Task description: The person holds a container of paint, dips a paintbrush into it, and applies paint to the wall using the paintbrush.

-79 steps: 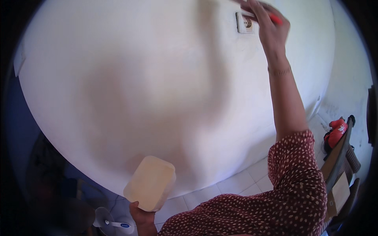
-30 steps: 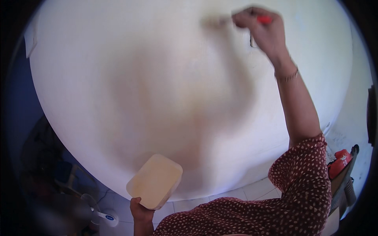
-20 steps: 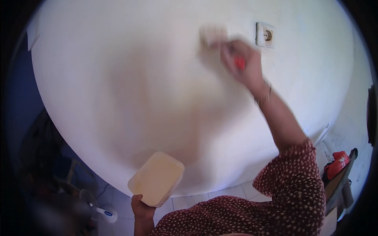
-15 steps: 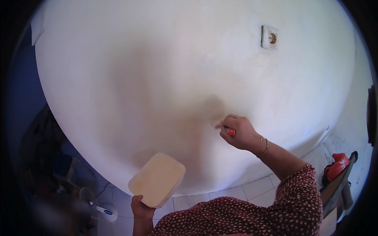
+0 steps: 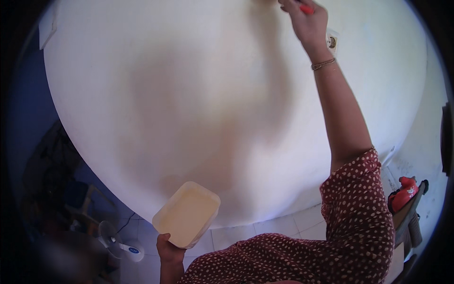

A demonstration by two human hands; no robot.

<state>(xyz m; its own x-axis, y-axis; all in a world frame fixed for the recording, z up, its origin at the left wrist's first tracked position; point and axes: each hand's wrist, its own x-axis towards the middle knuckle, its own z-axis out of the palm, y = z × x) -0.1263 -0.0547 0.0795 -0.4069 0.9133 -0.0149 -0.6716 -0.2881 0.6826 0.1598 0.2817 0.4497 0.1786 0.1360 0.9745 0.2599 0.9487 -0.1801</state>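
My left hand (image 5: 169,251) grips a rectangular plastic tub (image 5: 187,213) of cream-coloured liquid at the lower middle, thumb over its rim. My right hand (image 5: 307,23) is raised high, closed on a red-handled brush (image 5: 305,8); the brush head is mostly beyond the top edge. Behind it is the pale wall (image 5: 198,75), with shadows cast on it and a socket (image 5: 332,44) partly hidden by my wrist.
A white standing fan (image 5: 133,251) and dark chair-like clutter (image 5: 78,196) are at lower left. Red bundle (image 5: 404,194) and leaning boards (image 5: 406,213) are at right near the corner. White floor tiles (image 5: 231,234) border the wall's foot.
From half a second ago, my right hand with the brush has swept upward from the middle of the wall to the top edge. My left hand and the tub have barely moved.
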